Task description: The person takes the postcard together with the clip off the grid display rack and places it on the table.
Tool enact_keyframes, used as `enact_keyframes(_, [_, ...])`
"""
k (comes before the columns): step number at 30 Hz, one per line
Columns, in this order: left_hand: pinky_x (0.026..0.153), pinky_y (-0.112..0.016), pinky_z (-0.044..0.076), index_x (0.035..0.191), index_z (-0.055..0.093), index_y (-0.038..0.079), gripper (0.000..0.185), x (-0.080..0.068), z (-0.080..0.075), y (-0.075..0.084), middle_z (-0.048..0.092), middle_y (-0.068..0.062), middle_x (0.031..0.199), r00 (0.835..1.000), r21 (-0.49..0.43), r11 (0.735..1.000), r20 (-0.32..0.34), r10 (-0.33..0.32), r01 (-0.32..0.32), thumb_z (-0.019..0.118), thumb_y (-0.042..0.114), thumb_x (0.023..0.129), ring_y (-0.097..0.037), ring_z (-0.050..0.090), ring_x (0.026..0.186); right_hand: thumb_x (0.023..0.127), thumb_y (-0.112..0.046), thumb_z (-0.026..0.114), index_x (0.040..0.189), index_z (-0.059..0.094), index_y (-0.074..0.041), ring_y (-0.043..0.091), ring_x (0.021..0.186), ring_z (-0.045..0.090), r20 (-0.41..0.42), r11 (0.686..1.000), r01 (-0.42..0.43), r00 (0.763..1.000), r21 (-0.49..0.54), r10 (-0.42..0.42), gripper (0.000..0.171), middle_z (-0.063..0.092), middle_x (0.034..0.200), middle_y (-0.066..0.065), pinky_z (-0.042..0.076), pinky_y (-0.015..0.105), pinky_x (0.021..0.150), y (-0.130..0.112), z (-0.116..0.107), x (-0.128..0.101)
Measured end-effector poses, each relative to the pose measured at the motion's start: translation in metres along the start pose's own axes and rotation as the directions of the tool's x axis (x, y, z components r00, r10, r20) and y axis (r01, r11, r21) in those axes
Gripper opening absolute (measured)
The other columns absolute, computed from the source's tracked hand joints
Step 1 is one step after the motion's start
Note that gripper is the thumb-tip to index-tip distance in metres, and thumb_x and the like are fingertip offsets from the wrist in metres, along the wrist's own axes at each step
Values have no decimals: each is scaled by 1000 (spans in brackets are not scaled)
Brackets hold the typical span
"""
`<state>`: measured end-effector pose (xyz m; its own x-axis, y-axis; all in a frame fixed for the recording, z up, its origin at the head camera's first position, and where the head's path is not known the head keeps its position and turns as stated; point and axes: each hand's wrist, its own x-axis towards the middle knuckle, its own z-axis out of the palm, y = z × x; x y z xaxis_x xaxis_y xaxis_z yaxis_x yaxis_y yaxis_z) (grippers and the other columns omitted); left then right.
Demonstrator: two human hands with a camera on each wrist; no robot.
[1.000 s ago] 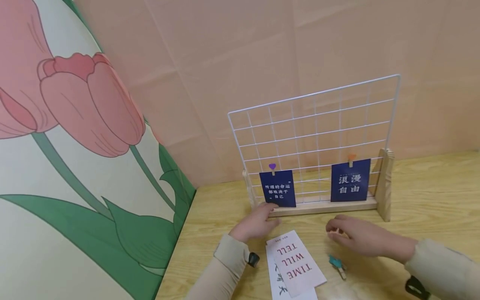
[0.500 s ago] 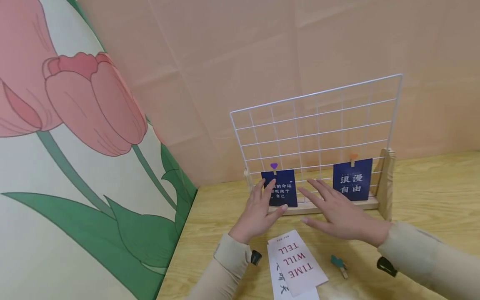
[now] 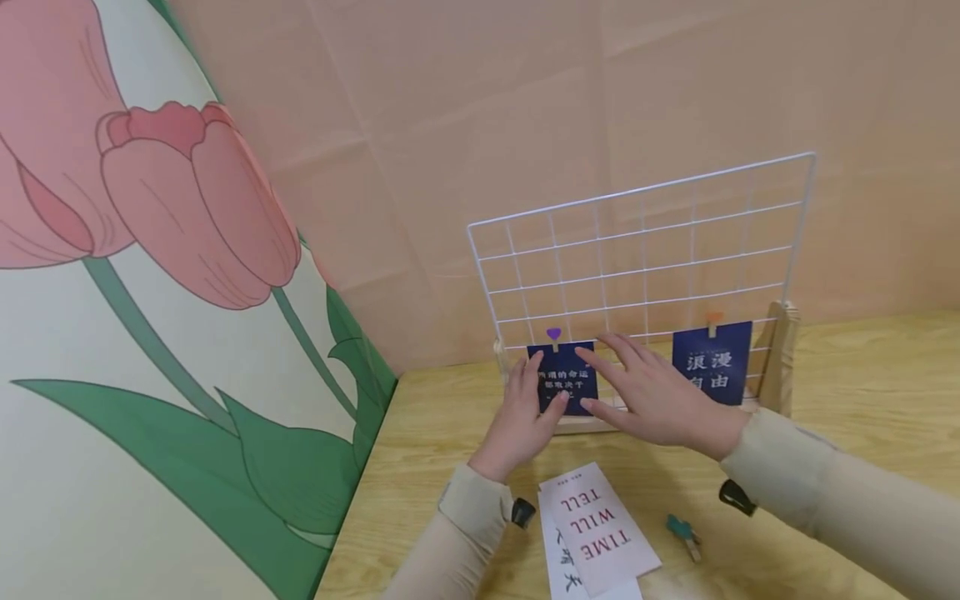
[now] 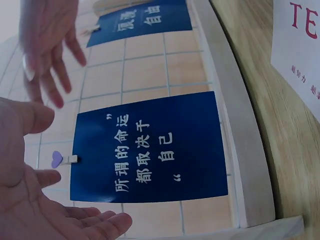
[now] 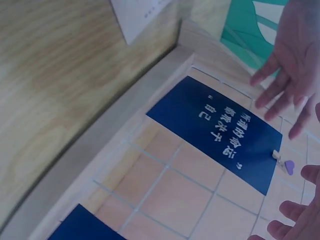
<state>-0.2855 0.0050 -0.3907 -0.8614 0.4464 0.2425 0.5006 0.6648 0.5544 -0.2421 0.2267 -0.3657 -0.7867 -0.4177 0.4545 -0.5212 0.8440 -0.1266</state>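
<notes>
Right now neither hand grips anything. The left hand (image 3: 525, 408) is spread open with relaxed fingers at the left edge of the dark blue card with white Chinese characters (image 3: 567, 377), its fingertips at or just beside that edge; the wrist views show a small gap, so contact cannot be told for sure. The right hand (image 3: 652, 392) is also open, fingers straight and fanned, reaching in from the card's right side with its fingertips near the upper right corner.

That card hangs low on the left of the white wire grid panel in a pale wooden base (image 3: 645, 250), held by a small wooden clip with a purple heart (image 3: 553, 336). Its characters read 所谓的命运 都取决于 自己 in quotation marks. A second dark blue card (image 3: 712, 360) hangs to the right under an orange-topped clip (image 3: 714, 319); it reads 浪漫 自由.

On the light wooden table (image 3: 862, 400), nearer the person, lies a pink card printed "TIME WILL TELL" (image 3: 596, 525) on top of a white card with black brush writing (image 3: 562, 571). A teal-topped wooden clip (image 3: 684, 533) lies to its right.

Half a second ago the right hand was lower, between the two hanging cards; it has since moved up and left toward the left card, and the left hand has closed in on that card's edge.
</notes>
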Motion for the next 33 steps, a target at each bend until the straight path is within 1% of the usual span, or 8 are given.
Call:
enact_keyframes(6, [115, -55, 34, 164, 20, 9, 71, 5, 2, -7, 27, -19, 165, 1000, -72, 997, -11, -2, 2, 51, 38, 108, -37, 38, 146, 101, -37, 66, 150, 50, -4, 54, 136, 42, -19, 999, 29, 999, -14, -29, 61, 42, 151, 31, 37, 71, 105, -2, 0, 17])
enact_keyframes(13, [118, -53, 30, 164, 21, 10, 70, 9, 3, -11, 26, -17, 166, 999, -145, 989, 6, -35, 35, 52, 38, 108, -35, 34, 148, 103, -34, 63, 151, 49, -4, 51, 133, 47, -8, 1000, 22, 1000, -14, -22, 58, 47, 148, 29, 41, 70, 102, -4, -2, 32])
enact_keyframes(15, [119, -52, 29, 164, 21, 9, 70, 9, 3, -12, 27, -16, 167, 999, -155, 987, 7, -34, 35, 52, 38, 108, -35, 33, 149, 103, -33, 63, 151, 48, -3, 51, 132, 48, -5, 1000, 17, 1000, -12, -17, 58, 48, 146, 30, 41, 69, 103, -4, -3, 36])
enact_keyframes(19, [118, -53, 30, 163, 24, 8, 69, 11, 4, -14, 30, -18, 165, 1000, -178, 984, -5, -16, 15, 53, 36, 107, -36, 34, 148, 104, -32, 62, 151, 48, -1, 52, 128, 52, 13, 1000, 2, 1000, -11, -2, 58, 52, 141, 31, 42, 69, 102, -5, -3, 43])
enact_keyframes(24, [116, -52, 33, 162, 26, 6, 67, 13, 6, -17, 35, -20, 162, 1000, -204, 979, -31, 3, -9, 55, 29, 106, -36, 39, 145, 104, -33, 62, 153, 47, -5, 51, 123, 56, 48, 999, -34, 998, -18, 35, 59, 57, 137, 28, 41, 73, 99, -5, -1, 48])
enact_keyframes(27, [113, -52, 38, 162, 27, 7, 66, 14, 6, -19, 41, -19, 158, 999, -242, 970, -51, -6, -7, 56, 25, 105, -34, 44, 142, 104, -34, 61, 154, 46, -7, 50, 120, 58, 57, 999, -42, 997, -32, 44, 59, 58, 137, 27, 40, 73, 98, -6, 1, 51])
enact_keyframes(30, [109, -51, 43, 162, 25, 6, 67, 15, 6, -20, 45, -19, 154, 997, -286, 958, -73, -11, -11, 57, 22, 105, -34, 48, 139, 104, -33, 61, 153, 47, -7, 51, 120, 58, 58, 998, -58, 997, -26, 59, 57, 58, 138, 27, 39, 74, 98, -8, 1, 55])
enact_keyframes(33, [108, -50, 45, 163, 20, 7, 69, 16, 6, -21, 47, -18, 153, 997, -314, 949, -81, -21, -5, 56, 20, 105, -33, 48, 138, 104, -31, 61, 152, 48, -8, 51, 122, 57, 60, 996, -84, 995, -11, 84, 55, 57, 140, 28, 37, 74, 99, -10, 0, 60])
